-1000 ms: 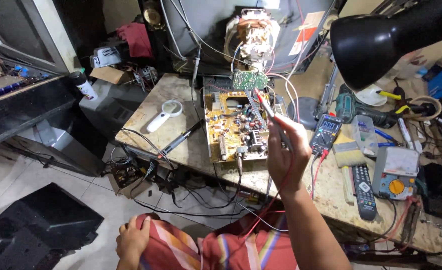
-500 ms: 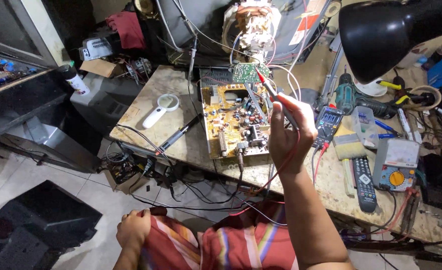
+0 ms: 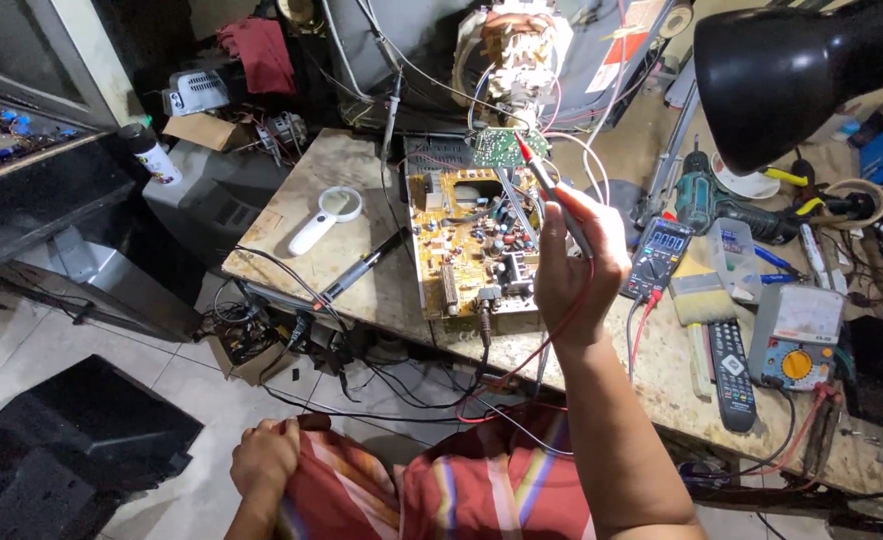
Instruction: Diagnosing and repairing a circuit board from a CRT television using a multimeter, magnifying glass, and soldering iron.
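Probing with two meter leads, red and black (image 3: 551,190), pinched together in the right hand (image 3: 576,270), fingers closed around both shafts. The red tip points up at the small green board (image 3: 496,145) hanging off the tube neck at the back of the bench; whether it touches a pin there is too small to tell. The black lead runs alongside, its tip over the yellow circuit board (image 3: 466,240), which lies flat on the worn bench top (image 3: 301,200), near the middle.

Progress, as a judgement: chassis already out and exposed, leads plugged into the digital multimeter (image 3: 658,258) just right of the hand, so measuring looks under way, not finished. No part appears removed or replaced yet.

Left hand (image 3: 264,458) is low, off the bench, loosely closed on the striped cloth (image 3: 461,495) at the lap; it holds no tool.

Around: soldering iron (image 3: 361,272) and white magnifying glass (image 3: 321,218) left of the board, paint brush (image 3: 699,300), remote control (image 3: 731,375) and an orange-dialled analog meter (image 3: 789,345) to the right, cordless drill (image 3: 706,200) behind.

In the way: black lamp shade (image 3: 791,70) hangs near the upper right, and loose wires cross the board and trail off the bench edge.
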